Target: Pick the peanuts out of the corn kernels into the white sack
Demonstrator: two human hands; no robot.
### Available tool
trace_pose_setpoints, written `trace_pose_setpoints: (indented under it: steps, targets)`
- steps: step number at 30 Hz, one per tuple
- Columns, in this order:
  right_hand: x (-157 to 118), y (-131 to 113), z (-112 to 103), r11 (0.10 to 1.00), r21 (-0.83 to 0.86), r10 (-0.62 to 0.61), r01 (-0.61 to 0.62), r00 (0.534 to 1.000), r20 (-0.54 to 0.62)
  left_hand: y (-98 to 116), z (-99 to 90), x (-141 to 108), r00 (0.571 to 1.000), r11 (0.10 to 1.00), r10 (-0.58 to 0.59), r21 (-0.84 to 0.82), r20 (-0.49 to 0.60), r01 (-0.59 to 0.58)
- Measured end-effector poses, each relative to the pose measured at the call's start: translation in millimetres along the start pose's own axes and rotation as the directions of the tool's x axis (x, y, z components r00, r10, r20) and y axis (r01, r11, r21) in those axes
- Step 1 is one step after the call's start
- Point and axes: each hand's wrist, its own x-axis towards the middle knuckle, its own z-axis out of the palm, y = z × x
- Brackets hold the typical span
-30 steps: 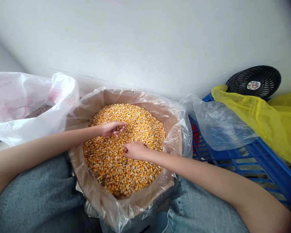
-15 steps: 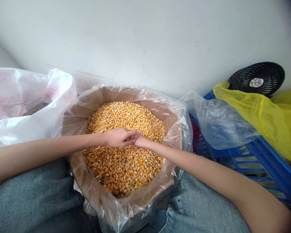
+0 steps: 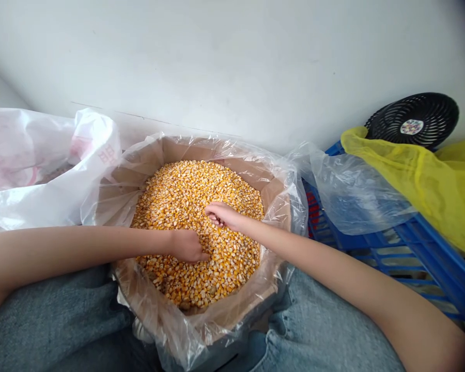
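Loose dried corn kernels (image 3: 170,196) fill a cardboard box (image 3: 178,150) lined with a clear plastic bag (image 3: 225,328), which stands between my knees. Low over the middle of the corn, my left hand (image 3: 188,246) touches the kernels with its fingers curled downward. Its fingertips are partly hidden, so what they grip does not show. My right hand (image 3: 222,215) is just beyond and to the right, above the pile. Its fingers are folded in like a loose fist, and their contents are hidden.
At the left lies a white plastic sack (image 3: 54,194) with pinkish print. To the right is a blue plastic crate (image 3: 418,243), with a clear plastic sheet (image 3: 356,191), yellow mesh (image 3: 414,175) and a black fan (image 3: 418,121) on or behind it. A white wall (image 3: 225,67) rises behind.
My hands were together over the middle of the corn and have come apart. The left moved down toward me onto the kernels; the right shifted slightly away from me.
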Motion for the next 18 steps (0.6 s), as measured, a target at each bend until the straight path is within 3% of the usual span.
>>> trace_pose_setpoints:
  steps: [4,7,9,11,14,16,18]
  targets:
    - [0,-3,-2,0.988,0.152,-0.020,0.005,0.995,0.099,-7,-5.0,2,0.986,0.917,-0.166,-0.364,0.030,0.165]
    - [-1,-10,-3,0.963,0.267,-0.011,-0.040,0.982,0.187,-21,-12.7,3,0.969,0.717,-0.223,-0.657,0.102,0.234]
    - [-3,-14,-6,0.941,0.334,-0.017,-0.055,0.978,0.209,-30,-17.8,3,0.949,0.500,-0.285,-0.823,0.135,0.267]
    - [-3,-17,-9,0.919,0.391,-0.040,-0.053,0.974,0.224,-36,-22.1,2,0.911,0.211,-0.356,-0.931,0.210,0.297]
    - [-5,-20,-16,0.890,0.454,-0.095,-0.032,0.962,0.255,-40,-26.4,1,0.847,-0.232,-0.404,-0.934,0.346,0.271]
    - [-7,-23,-20,0.882,0.471,-0.127,-0.011,0.957,0.260,-41,-28.0,1,0.821,-0.407,-0.419,-0.889,0.387,0.211]
    - [-10,-28,-24,0.889,0.458,-0.133,0.000,0.957,0.258,-43,-28.6,2,0.806,-0.501,-0.424,-0.849,0.412,0.170]
